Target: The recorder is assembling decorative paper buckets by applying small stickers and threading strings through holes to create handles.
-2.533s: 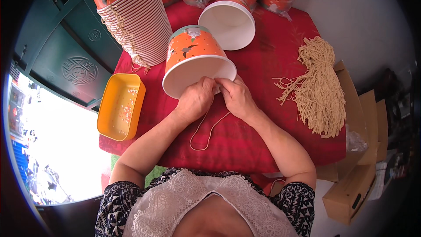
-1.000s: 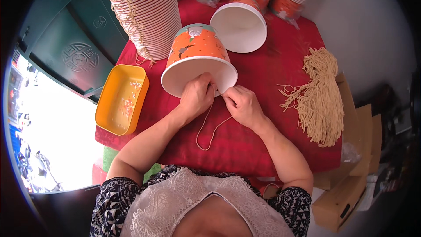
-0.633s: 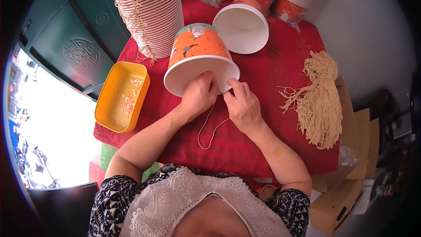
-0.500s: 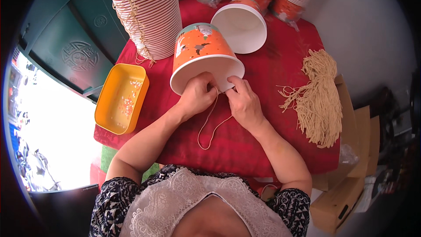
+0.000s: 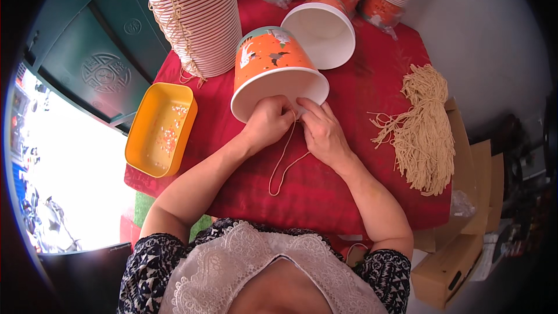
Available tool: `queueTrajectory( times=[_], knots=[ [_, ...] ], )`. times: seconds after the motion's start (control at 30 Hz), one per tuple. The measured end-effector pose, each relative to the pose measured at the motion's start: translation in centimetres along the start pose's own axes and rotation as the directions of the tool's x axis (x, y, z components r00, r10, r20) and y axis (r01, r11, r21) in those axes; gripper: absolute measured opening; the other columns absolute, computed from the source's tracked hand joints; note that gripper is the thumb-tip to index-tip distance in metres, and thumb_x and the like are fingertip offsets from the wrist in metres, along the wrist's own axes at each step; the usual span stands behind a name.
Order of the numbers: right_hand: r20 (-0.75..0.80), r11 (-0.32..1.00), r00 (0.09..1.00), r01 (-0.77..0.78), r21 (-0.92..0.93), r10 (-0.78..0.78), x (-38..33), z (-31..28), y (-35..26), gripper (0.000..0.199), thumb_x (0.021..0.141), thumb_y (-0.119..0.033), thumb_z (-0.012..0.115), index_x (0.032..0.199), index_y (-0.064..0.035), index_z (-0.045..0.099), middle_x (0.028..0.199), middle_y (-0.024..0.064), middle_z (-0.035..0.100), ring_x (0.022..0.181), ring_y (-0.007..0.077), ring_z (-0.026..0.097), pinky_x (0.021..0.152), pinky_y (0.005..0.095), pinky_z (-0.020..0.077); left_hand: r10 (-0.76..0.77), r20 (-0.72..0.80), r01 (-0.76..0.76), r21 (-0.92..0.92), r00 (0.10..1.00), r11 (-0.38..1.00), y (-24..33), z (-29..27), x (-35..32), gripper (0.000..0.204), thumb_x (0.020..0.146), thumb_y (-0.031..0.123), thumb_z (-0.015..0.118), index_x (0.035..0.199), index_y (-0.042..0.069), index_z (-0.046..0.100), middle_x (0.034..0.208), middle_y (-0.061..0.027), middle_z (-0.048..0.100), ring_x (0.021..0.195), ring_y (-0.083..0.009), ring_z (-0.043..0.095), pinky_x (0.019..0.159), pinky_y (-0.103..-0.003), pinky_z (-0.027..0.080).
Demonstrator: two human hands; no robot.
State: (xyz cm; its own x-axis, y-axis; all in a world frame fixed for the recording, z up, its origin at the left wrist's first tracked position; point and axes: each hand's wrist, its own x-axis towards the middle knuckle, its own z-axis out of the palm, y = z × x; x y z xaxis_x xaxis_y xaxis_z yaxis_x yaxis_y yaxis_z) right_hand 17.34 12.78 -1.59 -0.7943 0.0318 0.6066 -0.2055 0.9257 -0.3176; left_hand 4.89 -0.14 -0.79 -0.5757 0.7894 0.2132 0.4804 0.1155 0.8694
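An orange paper tub with printed figures lies tipped on its side, its white-rimmed mouth facing me. At the near edge of that rim, my left hand is closed in a pinch on a thin tan cord. My right hand is closed close beside it, fingers bent at the rim, with the cord's other part running out from under it. The cord hangs in a loop between both hands over the red cloth. The fingertips partly hide where cord and rim meet.
Behind lies another tub, open toward me. A tall stack of nested tubs with cords hanging stands at left. A yellow box holds small pale and orange bits. A tan cord bundle lies right on the red cloth; wrapped stacks stand behind.
The tub and both hands have shifted slightly right, and the tub has turned a little. The cord loop has moved right with them and hangs slightly narrower.
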Motion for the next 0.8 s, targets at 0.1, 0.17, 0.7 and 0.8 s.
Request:
queueTrajectory(
  times=[0.1,0.17,0.7,0.8],
  knots=[
    [-0.012,0.999,0.999,-0.04,0.036,0.041,-0.2,0.2,0.1,0.014,0.077,0.008,0.058,0.091,0.0078,0.06,0.121,0.0202,0.059,0.1,0.0383,0.057,0.089,0.0446,0.0501,0.007,0.003,-0.008,0.128,1.0,0.992,0.2,0.5,0.1,0.012,0.083,0.006,0.064,0.083,-0.005,0.067,0.075,-0.0155,0.069,0.068,-0.0219,0.066,0.064,-0.036,0.052],
    [-0.023,0.997,0.998,-0.059,0.057,0.06,-0.3,0.3,0.1,0.013,0.078,0.008,0.058,0.091,0.0077,0.06,0.122,0.0202,0.059,0.103,0.0386,0.057,0.09,0.0447,0.0495,0.011,0.003,-0.012,0.174,1.0,0.985,0.1,0.4,0.2,0.011,0.083,0.006,0.065,0.084,-0.005,0.067,0.077,-0.018,0.069,0.069,-0.0242,0.067,0.065,-0.037,0.053],
    [-0.045,0.972,0.985,-0.154,0.176,0.164,-0.3,0.8,0.4,0.003,0.078,0.007,0.06,0.08,0.0062,0.06,0.129,0.0198,0.057,0.105,0.0406,0.054,0.092,0.0446,0.0478,0.182,0.044,-0.183,0.425,0.982,0.886,-0.3,1.8,-0.9,0.008,0.079,0.002,0.065,0.085,-0.002,0.063,0.091,-0.0213,0.064,0.083,-0.0403,0.064,0.073,-0.046,0.053],
    [-0.053,0.97,0.982,-0.168,0.173,0.18,-0.2,0.6,0.2,0.003,0.079,0.006,0.06,0.082,0.0054,0.06,0.127,0.0191,0.058,0.104,0.0399,0.055,0.09,0.0444,0.0484,0.199,0.039,-0.196,0.435,0.979,0.879,-0.5,1.9,-0.8,0.008,0.079,0.003,0.065,0.085,-0.002,0.063,0.09,-0.0215,0.064,0.083,-0.0404,0.064,0.072,-0.046,0.053]
  ],
)
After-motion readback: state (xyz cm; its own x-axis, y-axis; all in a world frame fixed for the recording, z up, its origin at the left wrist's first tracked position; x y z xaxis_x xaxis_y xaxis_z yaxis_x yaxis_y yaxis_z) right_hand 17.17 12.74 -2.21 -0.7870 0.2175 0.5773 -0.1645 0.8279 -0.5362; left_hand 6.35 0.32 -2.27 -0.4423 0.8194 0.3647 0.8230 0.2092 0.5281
